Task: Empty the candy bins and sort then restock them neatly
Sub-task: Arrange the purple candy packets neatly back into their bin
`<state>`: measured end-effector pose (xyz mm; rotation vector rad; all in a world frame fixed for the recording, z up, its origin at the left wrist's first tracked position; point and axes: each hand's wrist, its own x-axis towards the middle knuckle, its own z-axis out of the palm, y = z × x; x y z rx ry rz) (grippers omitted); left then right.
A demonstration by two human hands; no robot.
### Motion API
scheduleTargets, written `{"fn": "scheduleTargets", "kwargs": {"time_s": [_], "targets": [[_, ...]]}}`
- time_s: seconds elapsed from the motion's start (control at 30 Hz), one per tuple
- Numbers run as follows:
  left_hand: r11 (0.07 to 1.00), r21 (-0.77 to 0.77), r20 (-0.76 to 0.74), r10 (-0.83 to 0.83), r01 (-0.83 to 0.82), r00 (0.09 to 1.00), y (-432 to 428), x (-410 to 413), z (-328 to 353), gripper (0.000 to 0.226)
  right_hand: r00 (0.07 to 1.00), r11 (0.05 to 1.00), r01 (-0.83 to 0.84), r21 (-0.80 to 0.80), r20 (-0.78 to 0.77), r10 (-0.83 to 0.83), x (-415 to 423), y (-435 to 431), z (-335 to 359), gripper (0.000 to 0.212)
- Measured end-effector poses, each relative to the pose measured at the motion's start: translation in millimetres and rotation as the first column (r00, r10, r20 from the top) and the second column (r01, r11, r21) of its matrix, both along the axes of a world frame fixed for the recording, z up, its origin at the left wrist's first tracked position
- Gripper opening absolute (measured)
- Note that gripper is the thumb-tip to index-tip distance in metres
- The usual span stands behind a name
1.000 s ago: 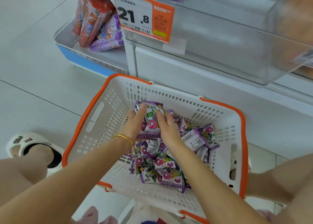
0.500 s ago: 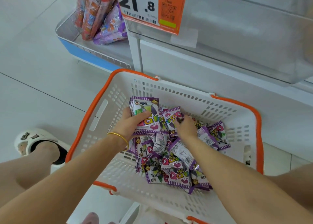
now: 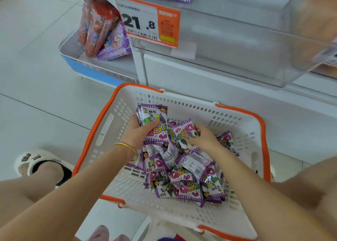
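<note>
1. The left hand (image 3: 135, 135) has its fingers clamped round a stack of purple packets (image 3: 155, 119), long axis pointing away, in the basket (image 3: 116, 113).
2. The right hand (image 3: 205, 139) pinches a single packet (image 3: 183, 133) just right of the stack, so it probably joins next.
3. The clear bin (image 3: 237, 45) waits above.

A single view sits at the person's head and looks forward and steeply down, close over the work. The left grip (image 3: 140, 133) and right grip (image 3: 206, 140) lie near mid-frame, among the candy packets (image 3: 189, 178) in the basket (image 3: 109, 124), with both forearms reaching in from the lower edge. Beyond the grips, the clear bin (image 3: 237, 40) and price tag (image 3: 147, 22) fill the top. Left of the left grip lie the floor (image 3: 36, 76) and a slipper (image 3: 34, 160). The upper right corner seems blurred, perhaps by the wide lens.
</note>
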<state>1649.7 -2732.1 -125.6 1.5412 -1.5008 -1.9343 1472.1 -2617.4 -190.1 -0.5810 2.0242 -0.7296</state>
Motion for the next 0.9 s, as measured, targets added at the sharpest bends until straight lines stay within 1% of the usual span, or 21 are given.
{"fn": "scheduleTargets", "kwargs": {"time_s": [0.03, 0.07, 0.13, 0.2, 0.23, 0.3, 0.37, 0.43, 0.47, 0.57, 0.6, 0.67, 0.77, 0.83, 0.9], "targets": [[1.000, -0.022, 0.001, -0.005, 0.005, 1.000, 2, 1, 5, 0.047, 1.000, 1.000, -0.012, -0.002, 0.020, 0.012, -2, 1, 15, 0.059], [0.999, -0.046, 0.005, -0.008, 0.008, 1.000, 4, 3, 11, 0.050, 1.000, 1.000, -0.020, -0.019, 0.022, 0.021, -5, 3, 32, 0.058], [0.995, -0.099, 0.013, -0.027, 0.028, 1.000, 8, 6, 25, 0.064, 0.998, 0.995, -0.056, -0.080, -0.033, 0.053, -9, 8, 69, 0.046], [0.988, -0.149, 0.018, -0.047, 0.049, 0.999, 11, 8, 41, 0.066, 0.991, 0.984, -0.108, -0.141, -0.100, 0.095, -11, 17, 109, 0.035], [0.984, -0.169, 0.022, -0.054, 0.057, 0.998, 11, 8, 47, 0.065, 0.990, 0.977, -0.123, -0.175, -0.091, 0.108, -12, 21, 128, 0.031], [0.974, -0.211, 0.028, -0.077, 0.081, 0.997, 11, 5, 60, 0.063, 0.989, 0.954, -0.141, -0.265, 0.005, 0.148, -14, 29, 159, 0.025], [0.951, -0.269, 0.040, -0.148, 0.153, 0.988, 11, -1, 71, 0.067, 0.973, 0.919, -0.169, -0.356, 0.089, 0.214, -13, 33, 180, 0.016], [0.939, -0.263, 0.045, -0.219, 0.223, 0.975, 16, -8, 85, 0.074, 0.963, 0.888, -0.195, -0.415, 0.091, 0.254, -9, 33, 192, 0.009], [0.941, -0.240, 0.027, -0.240, 0.240, 0.970, 22, -11, 95, 0.072, 0.964, 0.878, -0.216, -0.427, 0.048, 0.261, -7, 32, 195, 0.008], [0.958, -0.136, -0.058, -0.263, 0.253, 0.963, 35, -15, 103, 0.045, 0.967, 0.862, -0.253, -0.438, -0.108, 0.229, -2, 30, 199, 0.017], [0.962, -0.108, -0.086, -0.262, 0.253, 0.961, 38, -15, 103, 0.041, 0.967, 0.853, -0.250, -0.457, -0.156, 0.200, 1, 30, 200, 0.016], [0.961, -0.080, -0.137, -0.273, 0.264, 0.952, 43, -15, 107, 0.040, 0.964, 0.837, -0.226, -0.498, -0.241, 0.117, 4, 28, 200, 0.016], [0.955, -0.088, -0.183, -0.295, 0.283, 0.938, 47, -15, 114, 0.047, 0.950, 0.821, -0.184, -0.540, -0.312, 0.008, 8, 25, 200, 0.023], [0.950, -0.105, -0.205, -0.311, 0.295, 0.928, 50, -14, 119, 0.066, 0.936, 0.818, -0.196, -0.541, -0.353, -0.009, 12, 24, 201, 0.024], [0.944, -0.073, -0.213, -0.331, 0.323, 0.919, 53, -13, 121, 0.082, 0.926, 0.808, -0.216, -0.548, -0.378, -0.009, 18, 21, 202, 0.024]]}}
